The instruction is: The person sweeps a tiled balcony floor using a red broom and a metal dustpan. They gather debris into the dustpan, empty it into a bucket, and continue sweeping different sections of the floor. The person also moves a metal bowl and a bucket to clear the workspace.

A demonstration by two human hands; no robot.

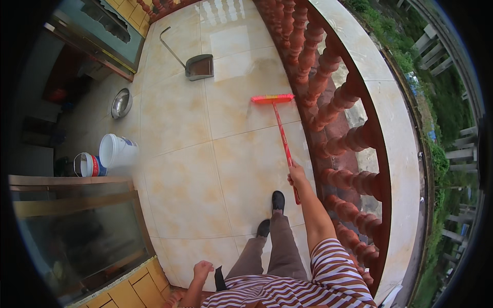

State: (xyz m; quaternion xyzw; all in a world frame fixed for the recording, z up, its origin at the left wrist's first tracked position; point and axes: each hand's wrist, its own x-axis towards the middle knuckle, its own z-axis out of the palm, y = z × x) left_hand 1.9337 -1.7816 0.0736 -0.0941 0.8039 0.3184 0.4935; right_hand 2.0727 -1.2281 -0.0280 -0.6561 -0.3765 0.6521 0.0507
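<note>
My right hand point(296, 174) is wrapped round the red handle of a broom point(283, 134), close to the handle's near end. The pinkish-red broom head with a yellow middle rests on the tiles beside the foot of the balustrade, ahead of my feet. At my left side, near my waist, my left hand point(203, 269) is loosely closed, and I see nothing in its fingers. A dark strap-like piece point(220, 278) hangs beside it. Farther off, left of the broom head, a grey dustpan point(199, 67) stands on the floor with its long hooked handle leaning back.
Red balusters point(336, 107) under a pale rail point(393, 128) line the right side. On the left are a metal basin point(121, 103), a white bucket point(117, 150), a smaller coloured bucket point(92, 165) and a glass panel point(82, 231). Pale tiles point(177, 179) lie between.
</note>
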